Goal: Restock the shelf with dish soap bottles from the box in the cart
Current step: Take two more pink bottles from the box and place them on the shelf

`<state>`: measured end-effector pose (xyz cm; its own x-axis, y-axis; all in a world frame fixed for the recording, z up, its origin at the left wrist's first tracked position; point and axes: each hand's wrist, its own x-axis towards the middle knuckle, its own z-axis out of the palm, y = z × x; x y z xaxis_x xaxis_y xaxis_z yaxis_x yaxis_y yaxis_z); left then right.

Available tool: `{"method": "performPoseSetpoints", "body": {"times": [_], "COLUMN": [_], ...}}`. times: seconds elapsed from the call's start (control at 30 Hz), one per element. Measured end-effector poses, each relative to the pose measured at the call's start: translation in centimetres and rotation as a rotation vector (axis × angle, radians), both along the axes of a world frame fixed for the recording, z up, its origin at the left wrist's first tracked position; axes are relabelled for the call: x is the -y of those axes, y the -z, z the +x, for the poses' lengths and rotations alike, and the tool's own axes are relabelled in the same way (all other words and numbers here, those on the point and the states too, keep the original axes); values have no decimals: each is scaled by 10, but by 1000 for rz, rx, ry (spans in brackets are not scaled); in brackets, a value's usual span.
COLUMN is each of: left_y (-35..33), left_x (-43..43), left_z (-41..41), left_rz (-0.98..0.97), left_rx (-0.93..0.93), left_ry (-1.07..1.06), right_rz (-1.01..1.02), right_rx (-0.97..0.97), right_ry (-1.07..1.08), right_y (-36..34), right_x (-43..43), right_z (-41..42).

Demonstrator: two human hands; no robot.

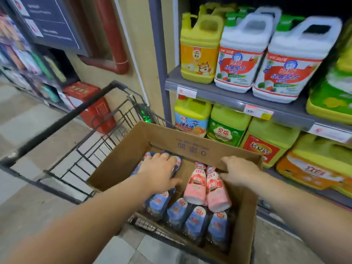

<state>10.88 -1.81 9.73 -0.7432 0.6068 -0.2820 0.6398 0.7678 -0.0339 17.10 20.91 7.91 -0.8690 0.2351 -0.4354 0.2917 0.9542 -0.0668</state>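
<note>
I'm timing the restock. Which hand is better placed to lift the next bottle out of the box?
Left, probably: the left hand's fingers already curl over a blue-labelled bottle. The right hand is beside the pink bottles with no clear grip, though nearer the shelf.

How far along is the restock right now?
Done: nothing visible; the box holds two pink bottles and several blue-label ones. In hand: left hand curls over a blue-label bottle; right hand beside the pink pair, grip unclear. Left: shelving everything.
</note>
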Motion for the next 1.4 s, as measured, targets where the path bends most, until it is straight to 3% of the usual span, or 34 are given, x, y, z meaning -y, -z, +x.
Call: {"method": "performPoseSetpoints", "body": {"times": [0.17, 0.53, 0.67, 0.87, 1.13, 1.4], "left_y": [29, 159, 201, 238, 268, 268], "left_x": [-24, -81, -92, -106, -119, -109], "left_z": [-58, -83, -87, -80, -85, -83], "left_rz": [-125, -184, -60, 424, 501, 587], "left_rx": [49, 454, 652, 1038, 1232, 1217], "left_ry": [14, -81, -245, -645, -1003, -1044], "right_rz": [-73, -248, -365, -552, -698, -664], "right_rx": [90, 280, 294, 279, 218, 213], "right_ry": [41, 312, 517, 786, 985, 932], "right_y": [46, 151, 184, 218, 228, 216], "right_x": [-16, -41, -40, -35, -36, -33], "right_z": [-42, -65, -58, -47, -55, -55]}}
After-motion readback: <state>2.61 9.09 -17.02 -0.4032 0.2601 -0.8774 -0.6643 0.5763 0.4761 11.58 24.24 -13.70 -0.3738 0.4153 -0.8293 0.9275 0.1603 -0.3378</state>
